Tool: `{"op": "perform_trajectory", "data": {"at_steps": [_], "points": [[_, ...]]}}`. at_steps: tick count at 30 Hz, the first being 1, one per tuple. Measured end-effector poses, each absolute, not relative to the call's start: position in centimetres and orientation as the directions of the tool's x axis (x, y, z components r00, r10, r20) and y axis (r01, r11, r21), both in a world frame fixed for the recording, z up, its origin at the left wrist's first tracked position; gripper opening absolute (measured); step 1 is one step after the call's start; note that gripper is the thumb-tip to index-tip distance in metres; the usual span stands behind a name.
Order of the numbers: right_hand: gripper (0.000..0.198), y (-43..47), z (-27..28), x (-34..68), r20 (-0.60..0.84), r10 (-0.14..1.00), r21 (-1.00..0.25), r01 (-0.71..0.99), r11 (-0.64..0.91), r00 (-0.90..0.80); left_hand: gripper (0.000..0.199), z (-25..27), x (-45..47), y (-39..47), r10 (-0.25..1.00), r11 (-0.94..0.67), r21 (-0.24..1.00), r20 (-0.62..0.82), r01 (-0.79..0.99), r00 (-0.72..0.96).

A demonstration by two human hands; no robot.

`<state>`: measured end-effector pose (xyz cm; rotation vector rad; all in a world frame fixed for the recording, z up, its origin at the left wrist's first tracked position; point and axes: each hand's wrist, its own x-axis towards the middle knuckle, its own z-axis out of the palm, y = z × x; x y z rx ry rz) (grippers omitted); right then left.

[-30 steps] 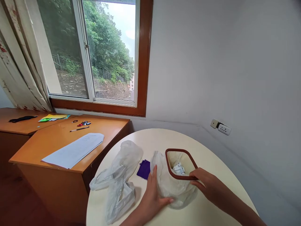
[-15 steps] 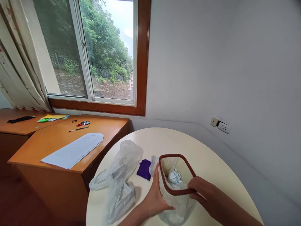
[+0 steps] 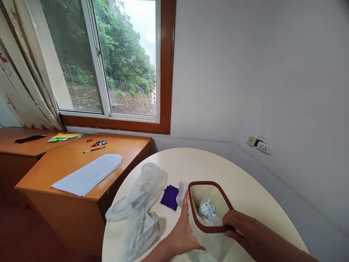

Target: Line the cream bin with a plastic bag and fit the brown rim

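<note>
While my left hand (image 3: 182, 233) lies against a cream bin (image 3: 218, 198) with a brown rounded-square rim (image 3: 211, 230), my right hand (image 3: 242, 228) grips that rim.

Left thumb and fingers spread along the bin's left flank; right thumb and fingers pinching the rim at its near-right corner. Bin is at the near side of the round cream table (image 3: 256, 203), mouth facing up — crumpled white wad (image 3: 207, 209) inside, milky translucent plastic bag (image 3: 212, 251) around the outside. Can't tell from my end whether the base touches the tabletop — bag hides it. Purple cloth square (image 3: 169, 197) lies just left of the bin; second whitish see-through plastic bag (image 3: 139, 205) lies farther left.
</note>
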<state>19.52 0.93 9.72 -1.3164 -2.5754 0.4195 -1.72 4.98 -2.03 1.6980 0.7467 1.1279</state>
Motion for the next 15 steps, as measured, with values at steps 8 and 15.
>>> {"op": "perform_trajectory", "data": {"at_steps": [8, 15], "points": [[0.013, 1.37, 9.96, 19.13, 0.231, 0.694, -0.122, 0.687, 0.716, -0.682, 0.133, -2.84, -1.31, 5.41, 0.834, -0.469, 0.883, 0.433, 0.025, 0.342], [0.013, 1.53, 9.74, 19.34, 0.215, 0.684, -0.057, 0.691, 0.721, -0.697, 0.137, -2.97, -1.35, 5.33, 0.853, -0.447, 0.892, 0.401, 0.069, 0.335]]}}
